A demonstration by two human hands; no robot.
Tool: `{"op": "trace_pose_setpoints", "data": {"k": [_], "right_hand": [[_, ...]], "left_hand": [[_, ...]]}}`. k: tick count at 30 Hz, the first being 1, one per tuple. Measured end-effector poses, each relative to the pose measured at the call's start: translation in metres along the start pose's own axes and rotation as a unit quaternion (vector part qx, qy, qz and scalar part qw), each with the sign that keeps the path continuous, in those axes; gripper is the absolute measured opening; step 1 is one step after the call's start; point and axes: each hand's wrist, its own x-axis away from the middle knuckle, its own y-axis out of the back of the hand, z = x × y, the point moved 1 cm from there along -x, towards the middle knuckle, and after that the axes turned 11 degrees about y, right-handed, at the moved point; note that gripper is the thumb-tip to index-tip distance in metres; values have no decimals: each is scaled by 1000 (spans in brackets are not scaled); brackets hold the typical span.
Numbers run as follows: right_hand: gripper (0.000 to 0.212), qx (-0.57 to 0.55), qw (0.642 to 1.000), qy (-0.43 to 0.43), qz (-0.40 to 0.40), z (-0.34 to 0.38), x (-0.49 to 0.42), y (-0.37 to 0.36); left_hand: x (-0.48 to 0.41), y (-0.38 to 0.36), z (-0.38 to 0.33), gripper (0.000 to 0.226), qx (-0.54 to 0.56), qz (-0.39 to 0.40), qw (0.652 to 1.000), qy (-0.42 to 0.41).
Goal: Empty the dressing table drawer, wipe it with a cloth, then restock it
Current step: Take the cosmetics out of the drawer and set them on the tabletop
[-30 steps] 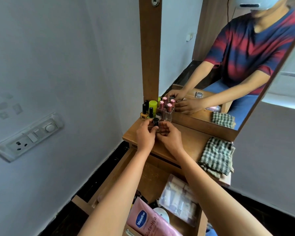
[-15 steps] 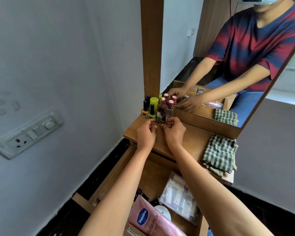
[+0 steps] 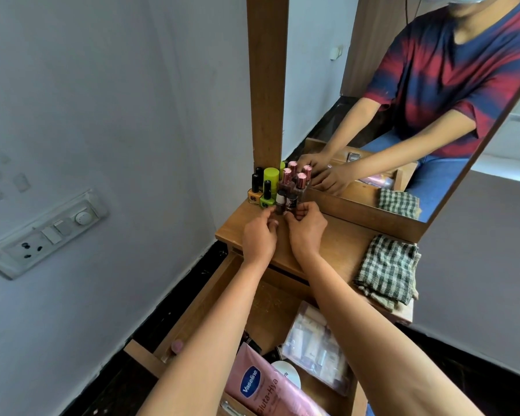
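Counting bottles at the back-left corner of the dressing table top (image 3: 336,250): two black-capped polishes, one orange (image 3: 254,192) and one green (image 3: 267,196); one lime-capped jar (image 3: 271,175); two pink-capped bottles (image 3: 294,183), doubled by the mirror (image 3: 403,115) behind them; two small dark bottles (image 3: 285,202) in front. A further black cap at 11 o'clock of the cluster is hard to separate.

Left hand (image 3: 258,237) and right hand (image 3: 308,229) sit side by side at 6 o'clock of the cluster, each pinching one of the small dark bottles with curled fingertips; the exact grip is partly masked by the knuckles.

One checked cloth (image 3: 388,271), folded, lies at 3 o'clock of the hands near the top's right edge, well apart from the bottles.

Drawer (image 3: 210,298) is pulled out at 6 o'clock, under both forearms. Contents visible: one pink Vaseline tube (image 3: 261,385), one clear pouch of sachets (image 3: 318,346), one round white lid (image 3: 285,373), one small pink-capped item (image 3: 177,346) by the left wall. Dark items under the left forearm can't be identified. Drawer front is cut off by the frame bottom.

Surface is brown wood laminate. Room has a pale grey wall, one switch-and-socket plate (image 3: 42,235) at 9 o'clock, and a dark floor (image 3: 168,310).
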Motion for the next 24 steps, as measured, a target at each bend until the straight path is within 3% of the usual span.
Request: {"op": "trace_pose_setpoints", "data": {"k": [10, 16, 21, 24], "right_hand": [[20, 6, 1000, -16, -1, 0, -1, 0], [13, -4, 999, 38, 34, 4, 17, 19], [14, -22, 980, 132, 145, 7, 61, 48], [13, 22, 929, 263, 260, 4, 95, 54]], "left_hand": [[0, 5, 0, 37, 26, 28, 999, 11], [19, 32, 8, 27, 110, 28, 993, 46], [49, 63, 39, 17, 118, 46, 991, 51], [65, 75, 63, 9, 51, 99, 991, 72]]}}
